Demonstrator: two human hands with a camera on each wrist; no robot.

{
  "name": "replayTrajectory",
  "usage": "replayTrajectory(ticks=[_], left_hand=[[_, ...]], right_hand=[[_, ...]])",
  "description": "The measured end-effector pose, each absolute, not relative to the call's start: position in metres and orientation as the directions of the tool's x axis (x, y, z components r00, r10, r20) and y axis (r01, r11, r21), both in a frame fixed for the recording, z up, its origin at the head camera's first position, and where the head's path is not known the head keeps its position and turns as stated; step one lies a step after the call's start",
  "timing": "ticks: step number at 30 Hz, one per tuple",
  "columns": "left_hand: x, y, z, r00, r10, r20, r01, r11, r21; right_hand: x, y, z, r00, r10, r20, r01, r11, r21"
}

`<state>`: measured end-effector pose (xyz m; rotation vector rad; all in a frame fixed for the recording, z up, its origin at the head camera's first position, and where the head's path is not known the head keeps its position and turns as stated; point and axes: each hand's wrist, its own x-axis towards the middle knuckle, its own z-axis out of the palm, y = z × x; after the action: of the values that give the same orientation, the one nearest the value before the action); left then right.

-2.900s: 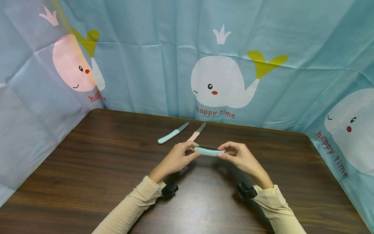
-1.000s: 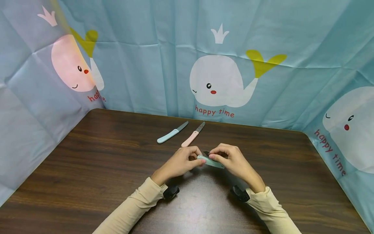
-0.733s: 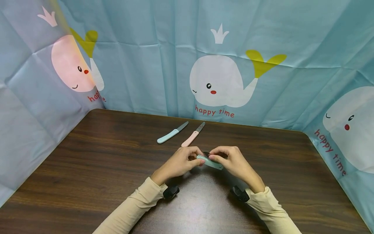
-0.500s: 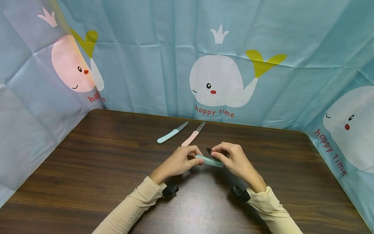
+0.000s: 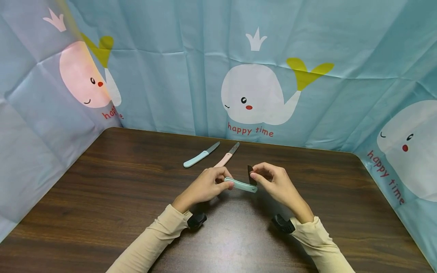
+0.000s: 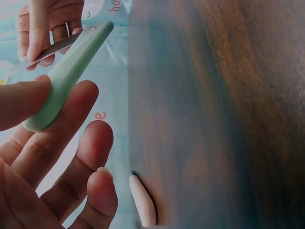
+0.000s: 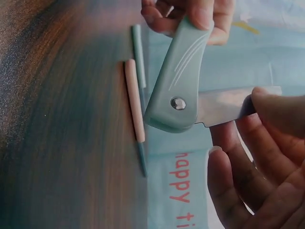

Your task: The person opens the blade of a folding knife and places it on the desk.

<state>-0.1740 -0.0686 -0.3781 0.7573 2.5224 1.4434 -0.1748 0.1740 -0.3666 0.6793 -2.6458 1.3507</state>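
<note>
My left hand pinches the mint-green handle of a folding knife at its rounded end. Thumb and fingers of my right hand pinch the knife's metal blade. The blade stands partly unfolded, roughly at a right angle to the handle, turning on a round rivet. In the head view the knife is held up over the table, between both hands. Beyond the left hand lie a light-blue folding knife and a pink folding knife, both with blades out.
The dark wood-grain table runs back to a light-blue curtain printed with whales, which also hangs along the left and right sides. The two lying knives point their blades toward the table's back edge.
The mint-green knife was folded at first. My right hand has swung its blade up and away from the handle, while my left hand has kept its grip on the handle.
</note>
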Motion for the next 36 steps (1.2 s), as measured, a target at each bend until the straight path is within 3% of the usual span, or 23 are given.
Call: replayTrajectory(ticks=[19,36], left_hand=[[-0.172,-0.067,-0.378,-0.846,0.52,0.118,0.379,0.431,0.819],[-0.177,-0.075,-0.376,-0.879,0.433,0.199,0.373,0.366,0.853]], right_hand=[[-0.172,0.173,-0.366,-0.853,-0.388,0.35,-0.509,0.468,-0.722],[-0.176,0.185,-0.357,-0.902,-0.288,0.322,-0.426,0.476,-0.77]])
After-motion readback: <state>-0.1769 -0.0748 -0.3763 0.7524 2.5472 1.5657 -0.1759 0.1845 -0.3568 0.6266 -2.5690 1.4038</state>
